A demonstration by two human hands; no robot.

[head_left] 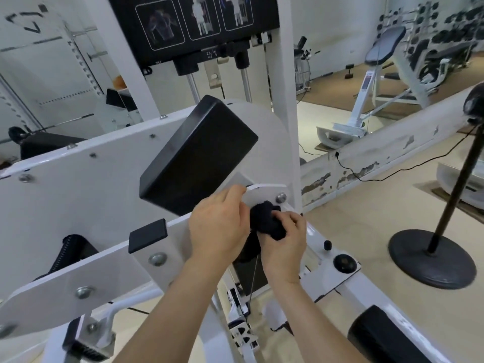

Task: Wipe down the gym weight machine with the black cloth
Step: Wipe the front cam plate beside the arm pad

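The white gym weight machine [86,210] fills the left and middle of the head view, with a black rectangular pad [196,155] tilted above a white arm. The black cloth [267,221] is bunched against a white bracket plate just below a bolt [280,197]. My right hand [285,247] grips the cloth from below and the right. My left hand [220,226] lies just left of the cloth, its fingers curled over the edge of the plate under the pad. Whether the left fingers touch the cloth I cannot tell.
A black round-based stand [432,260] rises at the right. A black knob [345,263] and another black pad [377,334] sit on the machine's lower right arm. A low peeling white wall [379,150] with a black cable crosses behind. Benches and dumbbell racks [432,35] stand far back.
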